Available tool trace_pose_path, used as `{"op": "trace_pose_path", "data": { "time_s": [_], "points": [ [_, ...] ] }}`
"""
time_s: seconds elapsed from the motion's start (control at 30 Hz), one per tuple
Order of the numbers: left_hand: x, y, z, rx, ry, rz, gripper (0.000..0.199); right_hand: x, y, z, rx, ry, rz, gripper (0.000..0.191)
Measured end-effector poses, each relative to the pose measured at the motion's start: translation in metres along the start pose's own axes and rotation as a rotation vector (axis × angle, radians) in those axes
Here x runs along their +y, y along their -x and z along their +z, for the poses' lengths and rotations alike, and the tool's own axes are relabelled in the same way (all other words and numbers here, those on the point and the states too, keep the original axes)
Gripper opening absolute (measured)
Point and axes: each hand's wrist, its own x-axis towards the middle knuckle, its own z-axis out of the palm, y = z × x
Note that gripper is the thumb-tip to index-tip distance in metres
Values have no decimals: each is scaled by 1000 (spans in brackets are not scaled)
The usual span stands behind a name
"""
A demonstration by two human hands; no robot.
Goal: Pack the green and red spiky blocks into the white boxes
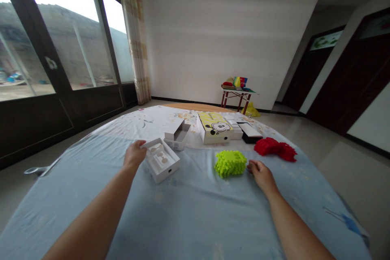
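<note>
My left hand grips the left rim of a shallow white box, its fingers closed at the upper corner. The box lies tilted toward me, with a white insert with cut-out recesses inside. On the other side, my right hand has its fingers curled together at the right edge of a bright green, knobbly, shaggy bundle. Whether the fingertips pinch any of it, I cannot make out. Behind the white box stands an open white and grey box. A red shaggy bundle lies beyond my right hand.
A yellow and white box with a cartoon face sits at mid-table, beside white boxes and a black box with a white panel. The pale blue cloth has folds. A small side table stands by the wall.
</note>
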Motion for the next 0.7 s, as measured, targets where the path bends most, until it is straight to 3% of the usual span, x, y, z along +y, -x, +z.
{"op": "trace_pose_path", "data": {
  "time_s": [0.1,0.17,0.2,0.27,0.3,0.37,0.43,0.57,0.7],
  "points": [
    [2,-12,-9,64,-55,-57,42,1,-1,0,-2,26,-21,39],
    [14,-11,-13,156,-99,-44,43,2,-2,0,-4,37,-25,39],
    [25,-8,-13,207,-116,-10,44,3,-3,1,-5,39,-22,40],
    [51,4,-8,304,-144,217,40,4,-4,1,-11,43,-12,40],
    [66,13,-2,267,-136,336,39,4,-4,1,-14,45,-8,40],
    [93,28,12,46,-145,519,39,3,-4,1,-19,50,-3,39],
    [112,39,30,-93,-215,539,41,1,-3,1,-23,41,-3,39],
    [122,41,59,-141,-276,446,38,-2,0,0,-32,13,-12,37],
    [113,39,66,-97,-298,419,26,-2,0,0,-21,25,-19,36]
  ]
}}
